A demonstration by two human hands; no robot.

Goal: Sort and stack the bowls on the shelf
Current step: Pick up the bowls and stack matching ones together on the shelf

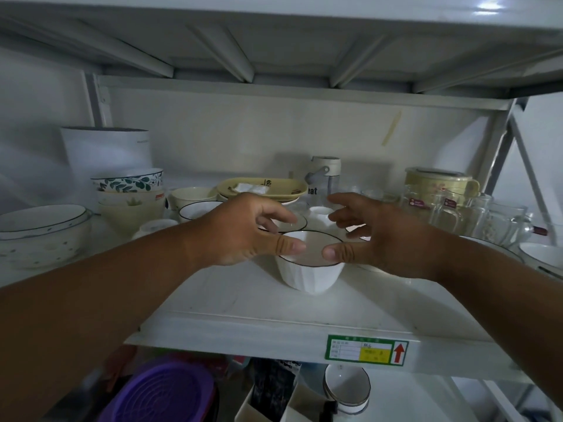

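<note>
On shelf (243, 303), white bowl (309, 274) upright, mouth up

A bowl (310, 271) stands near the middle of the shelf (243, 303), between the left hand (240, 229) and right hand (380, 236). Stacked bowls (129, 196) stand far left, jars (457, 208) far right, and a plate (262, 187) lies behind the hands.

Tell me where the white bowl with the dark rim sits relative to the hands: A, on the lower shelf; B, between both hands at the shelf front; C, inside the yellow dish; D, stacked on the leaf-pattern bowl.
B: the white bowl stands on the shelf between the left hand and right hand, thumbs at its rim.
</note>
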